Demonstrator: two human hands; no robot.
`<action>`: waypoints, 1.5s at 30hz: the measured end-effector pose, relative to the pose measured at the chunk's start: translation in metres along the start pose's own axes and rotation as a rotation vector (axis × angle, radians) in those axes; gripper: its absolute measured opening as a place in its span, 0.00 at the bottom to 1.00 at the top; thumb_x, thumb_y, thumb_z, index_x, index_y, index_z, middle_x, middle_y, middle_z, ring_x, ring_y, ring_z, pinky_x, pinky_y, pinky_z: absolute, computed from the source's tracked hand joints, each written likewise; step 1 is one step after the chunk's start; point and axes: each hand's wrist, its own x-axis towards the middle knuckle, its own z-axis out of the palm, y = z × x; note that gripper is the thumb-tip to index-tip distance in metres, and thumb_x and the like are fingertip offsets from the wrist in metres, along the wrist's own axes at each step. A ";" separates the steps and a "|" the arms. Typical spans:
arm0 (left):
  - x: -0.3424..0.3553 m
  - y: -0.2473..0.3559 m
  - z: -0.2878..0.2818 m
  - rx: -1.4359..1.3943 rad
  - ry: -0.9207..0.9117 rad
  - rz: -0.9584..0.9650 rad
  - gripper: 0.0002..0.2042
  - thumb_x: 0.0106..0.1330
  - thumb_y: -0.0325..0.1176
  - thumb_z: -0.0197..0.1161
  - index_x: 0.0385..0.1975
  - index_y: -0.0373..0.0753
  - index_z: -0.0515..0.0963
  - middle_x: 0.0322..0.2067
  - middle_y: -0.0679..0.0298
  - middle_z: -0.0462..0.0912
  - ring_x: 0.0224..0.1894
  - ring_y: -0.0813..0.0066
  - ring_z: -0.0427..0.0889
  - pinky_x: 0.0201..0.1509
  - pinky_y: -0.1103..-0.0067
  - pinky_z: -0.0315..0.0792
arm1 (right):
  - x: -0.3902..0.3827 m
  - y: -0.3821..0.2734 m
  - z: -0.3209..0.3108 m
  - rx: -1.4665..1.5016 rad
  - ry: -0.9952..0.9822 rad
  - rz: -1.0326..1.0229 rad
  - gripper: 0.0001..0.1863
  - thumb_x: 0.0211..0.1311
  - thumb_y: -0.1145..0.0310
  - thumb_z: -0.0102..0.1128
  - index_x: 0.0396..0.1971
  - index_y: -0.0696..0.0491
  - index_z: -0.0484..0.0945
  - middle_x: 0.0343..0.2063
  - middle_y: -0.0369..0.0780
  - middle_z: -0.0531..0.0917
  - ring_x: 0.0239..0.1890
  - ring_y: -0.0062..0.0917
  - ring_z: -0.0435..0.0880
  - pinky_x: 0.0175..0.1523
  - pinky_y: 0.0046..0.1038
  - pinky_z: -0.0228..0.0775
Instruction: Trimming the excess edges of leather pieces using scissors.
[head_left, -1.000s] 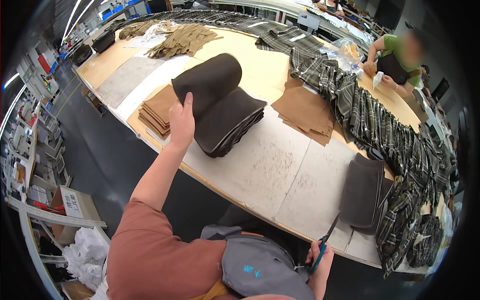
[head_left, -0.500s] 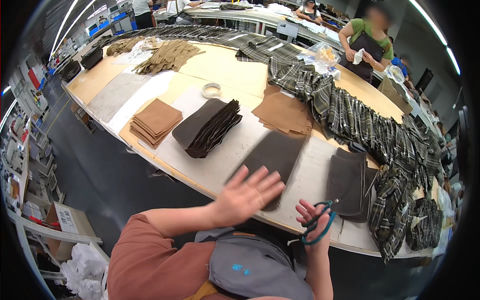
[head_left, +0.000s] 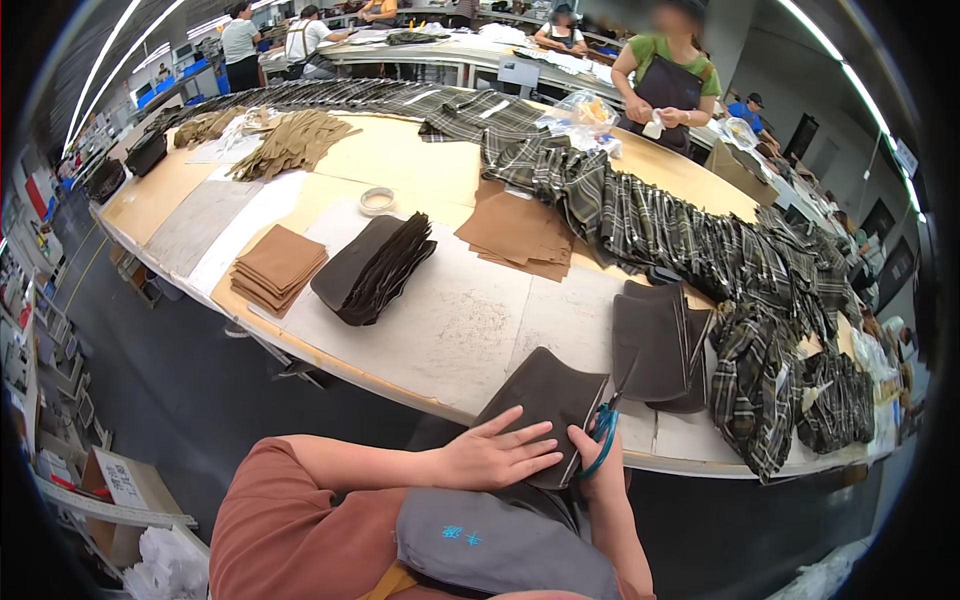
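Dark brown cloth (head_left: 548, 395) overhangs the near edge of the tabletop (head_left: 450, 325), left hand (head_left: 490, 458) fingers splayed over it, right hand (head_left: 602, 472) fingers grasping scissors (head_left: 609, 424) whose blades could nick it if swung inward.

Dark floor (head_left: 180, 350), yellow floor line (head_left: 86, 272), long pale worktable (head_left: 400, 155), bright strip lights (head_left: 866, 98)

Tape roll (head_left: 378, 209) — plaid cloth (head_left: 655, 222)

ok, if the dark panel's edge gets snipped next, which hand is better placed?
Right, probably: the right hand holds the teal-handled scissors beside the dark brown panel. The left hand, open over the panel's near end, suits steadying it.
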 end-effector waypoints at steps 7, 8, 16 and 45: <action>-0.008 -0.034 -0.051 -0.401 -0.126 -0.354 0.44 0.59 0.64 0.52 0.68 0.40 0.49 0.67 0.58 0.57 0.70 0.56 0.50 0.70 0.56 0.34 | -0.009 -0.064 -0.031 0.491 -0.139 -0.008 0.18 0.52 0.79 0.57 0.45 0.59 0.72 0.40 0.42 0.79 0.41 0.26 0.80 0.47 0.26 0.72; -0.010 -0.038 -0.048 -0.722 0.057 -0.522 0.44 0.60 0.63 0.52 0.69 0.41 0.46 0.68 0.58 0.54 0.70 0.58 0.51 0.70 0.57 0.37 | -0.011 -0.076 -0.031 0.490 -0.139 -0.004 0.18 0.52 0.79 0.57 0.45 0.59 0.72 0.40 0.42 0.79 0.41 0.26 0.80 0.47 0.26 0.72; -0.006 -0.019 -0.048 -2.186 -0.029 -0.815 0.48 0.57 0.73 0.38 0.69 0.42 0.42 0.68 0.58 0.49 0.67 0.61 0.56 0.67 0.62 0.53 | -0.024 -0.084 0.007 0.433 -0.442 0.095 0.20 0.49 0.76 0.63 0.44 0.58 0.72 0.36 0.37 0.77 0.39 0.21 0.76 0.47 0.23 0.68; -0.010 -0.016 -0.113 -2.034 0.007 -1.708 0.20 0.59 0.21 0.52 0.54 0.29 0.66 0.50 0.52 0.74 0.52 0.60 0.76 0.57 0.67 0.70 | -0.018 -0.079 0.002 0.178 -0.346 0.140 0.11 0.53 0.74 0.66 0.29 0.53 0.71 0.28 0.34 0.78 0.29 0.14 0.75 0.34 0.17 0.68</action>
